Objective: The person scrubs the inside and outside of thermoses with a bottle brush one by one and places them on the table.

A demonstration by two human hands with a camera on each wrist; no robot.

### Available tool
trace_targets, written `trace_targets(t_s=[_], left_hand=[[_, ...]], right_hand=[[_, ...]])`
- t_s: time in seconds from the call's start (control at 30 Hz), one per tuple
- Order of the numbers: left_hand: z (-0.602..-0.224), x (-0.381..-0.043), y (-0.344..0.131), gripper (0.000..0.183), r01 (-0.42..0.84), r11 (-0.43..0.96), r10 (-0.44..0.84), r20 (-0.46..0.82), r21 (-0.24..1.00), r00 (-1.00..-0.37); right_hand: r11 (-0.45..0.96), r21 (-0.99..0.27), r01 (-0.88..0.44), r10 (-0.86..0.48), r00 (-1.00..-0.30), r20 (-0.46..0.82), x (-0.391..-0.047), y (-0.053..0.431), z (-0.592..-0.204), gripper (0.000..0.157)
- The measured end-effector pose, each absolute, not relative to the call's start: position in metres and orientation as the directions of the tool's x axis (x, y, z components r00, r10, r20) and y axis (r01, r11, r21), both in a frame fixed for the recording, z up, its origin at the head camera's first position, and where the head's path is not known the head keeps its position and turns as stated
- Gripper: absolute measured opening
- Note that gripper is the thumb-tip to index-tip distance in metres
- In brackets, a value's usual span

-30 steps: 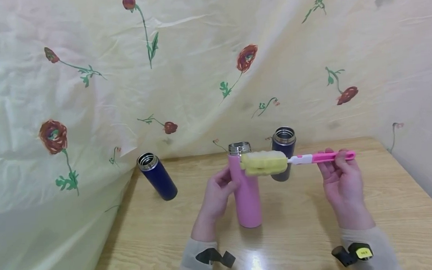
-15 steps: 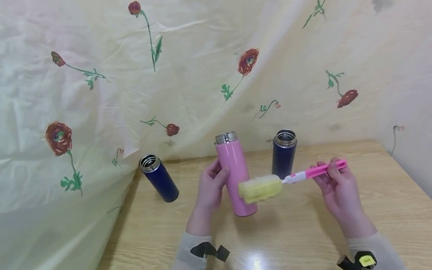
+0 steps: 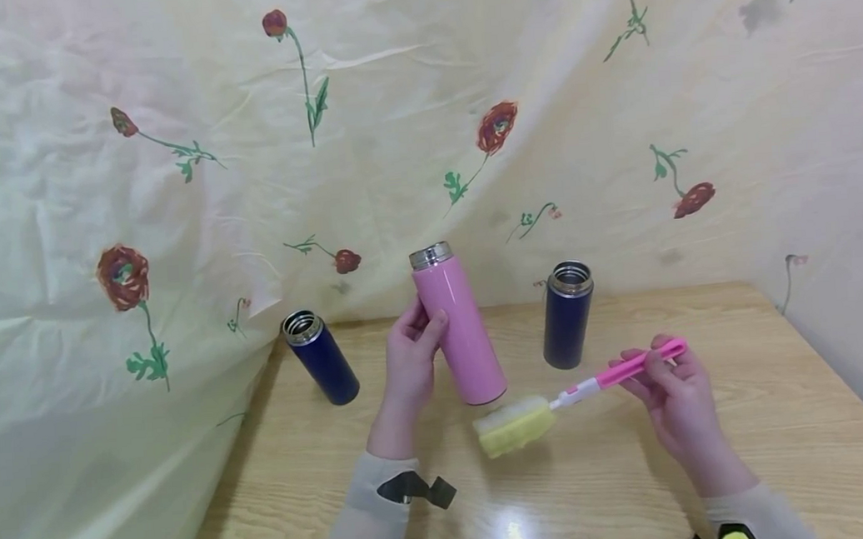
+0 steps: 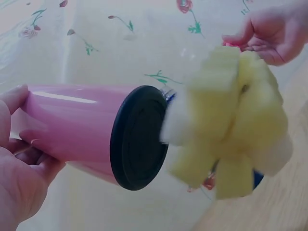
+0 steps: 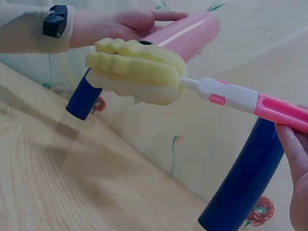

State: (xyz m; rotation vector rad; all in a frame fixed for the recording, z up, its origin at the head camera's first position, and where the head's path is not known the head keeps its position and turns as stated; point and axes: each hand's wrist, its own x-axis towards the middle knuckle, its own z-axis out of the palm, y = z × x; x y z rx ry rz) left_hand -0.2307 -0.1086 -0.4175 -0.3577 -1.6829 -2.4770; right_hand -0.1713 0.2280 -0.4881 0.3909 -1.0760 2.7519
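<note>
My left hand (image 3: 410,356) grips a pink thermos bottle (image 3: 460,326) around its side, lifted and tilted with its steel mouth up and to the left. In the left wrist view the bottle's black base (image 4: 139,139) faces the camera. My right hand (image 3: 673,390) pinches the pink handle (image 3: 641,363) of a bottle brush. The brush's yellow and white sponge head (image 3: 516,425) hangs just below the bottle's base in the head view, apparently apart from it. Behind the brush in the right wrist view stands a dark blue bottle (image 5: 245,178).
One uncapped dark blue bottle (image 3: 321,361) stands at the table's left edge, another (image 3: 568,314) at the back right of the wooden table (image 3: 771,396). A floral cloth (image 3: 392,139) hangs behind and on the left.
My left hand has raised the pink bottle, moving it left and tilting it. My right hand has lowered the brush, so its sponge sits below the bottle rather than in front of it.
</note>
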Motion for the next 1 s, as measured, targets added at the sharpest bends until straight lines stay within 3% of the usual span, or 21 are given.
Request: trace_targets(t_s=[0.3, 0.63, 1.0], left_hand=[[-0.417, -0.228, -0.103, 0.059, 0.237, -0.398, 0.031, 0.271, 0.886, -0.962], [-0.419, -0.227, -0.102, 0.065, 0.248, -0.376, 0.036, 0.282, 0.893, -0.959], [-0.418, -0.225, -0.102, 0.067, 0.252, -0.389, 0.023, 0.283, 0.886, -0.959]], right_hand=[[-0.76, -0.586, -0.281, 0.122, -0.947, 0.296, -0.172, 0.218, -0.488, 0.012], [-0.759, -0.584, -0.287, 0.115, -0.942, 0.314, -0.169, 0.215, -0.485, 0.015], [-0.73, -0.609, -0.31, 0.175, -0.946, 0.272, -0.168, 0.214, -0.481, 0.006]])
